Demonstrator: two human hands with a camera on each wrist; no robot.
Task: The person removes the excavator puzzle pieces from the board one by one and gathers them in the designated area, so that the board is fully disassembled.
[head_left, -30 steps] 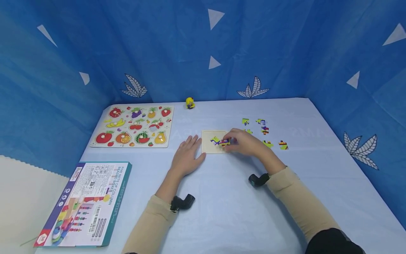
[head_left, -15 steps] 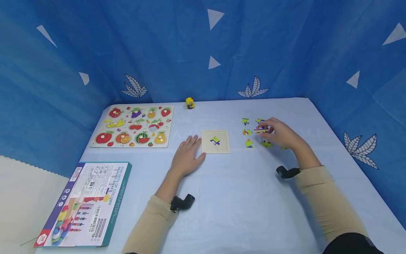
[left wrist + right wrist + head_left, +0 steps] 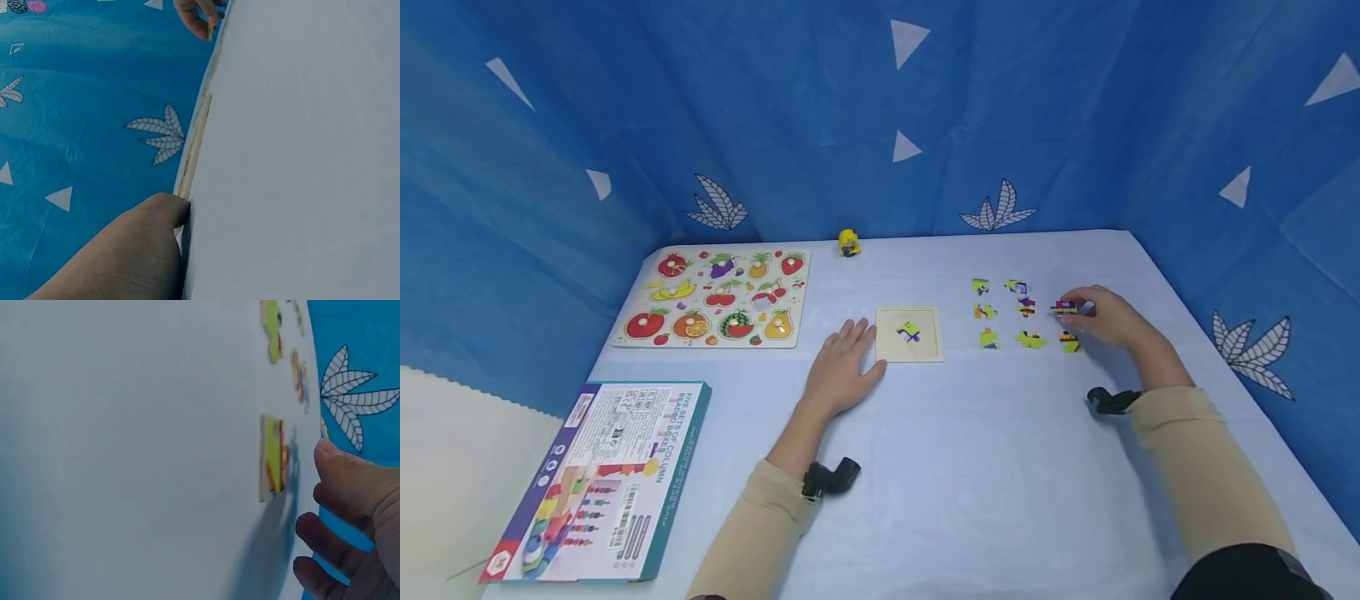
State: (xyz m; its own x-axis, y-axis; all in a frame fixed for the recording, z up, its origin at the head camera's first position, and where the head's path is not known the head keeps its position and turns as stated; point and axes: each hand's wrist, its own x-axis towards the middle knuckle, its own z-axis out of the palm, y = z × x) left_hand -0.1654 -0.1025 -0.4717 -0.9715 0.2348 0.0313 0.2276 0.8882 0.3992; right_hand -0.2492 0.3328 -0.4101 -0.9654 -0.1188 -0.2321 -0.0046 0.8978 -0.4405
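My left hand (image 3: 840,371) lies flat on the table, its fingertips and thumb at the left edge of a square wooden puzzle tray (image 3: 928,350). One green and purple puzzle piece (image 3: 908,332) sits inside that tray. In the left wrist view, the tray (image 3: 197,140) shows edge-on beyond the left thumb. Over at the right, my right hand (image 3: 1108,317) pinches a red and purple jigsaw piece (image 3: 1063,307) between thumb and fingers. The right wrist view shows only a sliver of this piece (image 3: 324,429) above the thumb. Just below it lies a corner piece (image 3: 1070,342).
Several other puzzle pieces (image 3: 1030,339) lie spread in rough rows right of the tray. A fruit peg board (image 3: 711,300) is at the back left, with a printed box (image 3: 602,483) in front of it. A small yellow figure (image 3: 848,242) stands at the back edge.
My right hand has carried the red and purple piece from over the tray, across the loose pieces, to the right end of their middle row. The left hand has stayed put.
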